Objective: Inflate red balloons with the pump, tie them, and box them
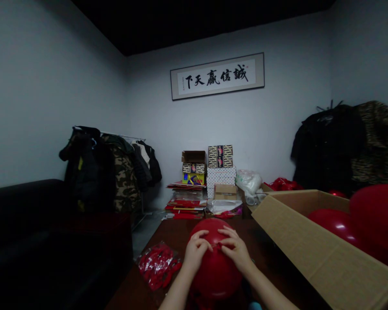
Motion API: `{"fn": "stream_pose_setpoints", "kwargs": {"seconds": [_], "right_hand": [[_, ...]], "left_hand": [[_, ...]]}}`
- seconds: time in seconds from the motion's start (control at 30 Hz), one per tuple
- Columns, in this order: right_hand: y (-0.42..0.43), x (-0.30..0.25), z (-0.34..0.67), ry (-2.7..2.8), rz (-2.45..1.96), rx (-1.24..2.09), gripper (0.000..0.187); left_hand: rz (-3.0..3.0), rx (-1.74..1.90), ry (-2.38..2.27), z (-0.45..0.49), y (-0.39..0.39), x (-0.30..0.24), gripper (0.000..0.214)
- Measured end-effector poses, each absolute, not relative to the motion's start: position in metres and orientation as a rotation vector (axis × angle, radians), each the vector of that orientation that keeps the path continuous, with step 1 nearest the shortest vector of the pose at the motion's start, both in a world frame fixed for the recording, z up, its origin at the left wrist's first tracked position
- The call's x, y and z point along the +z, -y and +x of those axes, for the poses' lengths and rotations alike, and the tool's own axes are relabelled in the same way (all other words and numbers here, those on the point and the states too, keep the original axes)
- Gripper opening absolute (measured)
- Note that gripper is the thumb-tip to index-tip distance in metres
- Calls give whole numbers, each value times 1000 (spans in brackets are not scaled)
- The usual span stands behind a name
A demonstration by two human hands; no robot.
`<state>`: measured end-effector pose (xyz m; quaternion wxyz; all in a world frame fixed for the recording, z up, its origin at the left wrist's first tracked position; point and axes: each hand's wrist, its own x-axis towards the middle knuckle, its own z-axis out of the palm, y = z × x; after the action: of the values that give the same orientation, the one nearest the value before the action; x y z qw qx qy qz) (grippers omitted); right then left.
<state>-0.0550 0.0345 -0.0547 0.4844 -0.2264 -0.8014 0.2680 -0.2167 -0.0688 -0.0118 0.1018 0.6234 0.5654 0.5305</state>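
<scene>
An inflated red balloon [213, 267] is held low in the middle of the view, over a dark brown table [168, 237]. My left hand [195, 250] rests on its upper left side with the fingers curled and pinching at the neck. My right hand [236, 249] grips the upper right side, its fingers also pressed together at the neck. The fingertips of both hands meet near the top of the balloon.
A clear bag of uninflated red balloons [157, 265] lies on the table to the left. A large open cardboard box [310, 245] with inflated red balloons [336, 224] stands at the right. Stacked boxes [220, 172], a clothes rack [116, 168] and a black sofa [26, 224] surround the table.
</scene>
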Motion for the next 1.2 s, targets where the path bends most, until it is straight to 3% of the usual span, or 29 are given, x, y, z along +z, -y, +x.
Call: {"fn": "stream_pose_setpoints", "kwargs": {"seconds": [0.2,0.47,0.83,1.2], "right_hand": [[-35,-53,-56,2008,-536,632,5],[-24,-49,-63,2085,-505,625,8],[-23,-42,-62,2128,-548,540,8],[-19,-45,-61,2179,-516,448,8]], "left_hand": [[1715,1805,-1466,-218,62,-18,28],[1860,1958,-1892,-204,64,-18,18],[2551,1294,-1966,-213,86,-11,36],[2684,1191,-1990,-216,88,-11,30]]}}
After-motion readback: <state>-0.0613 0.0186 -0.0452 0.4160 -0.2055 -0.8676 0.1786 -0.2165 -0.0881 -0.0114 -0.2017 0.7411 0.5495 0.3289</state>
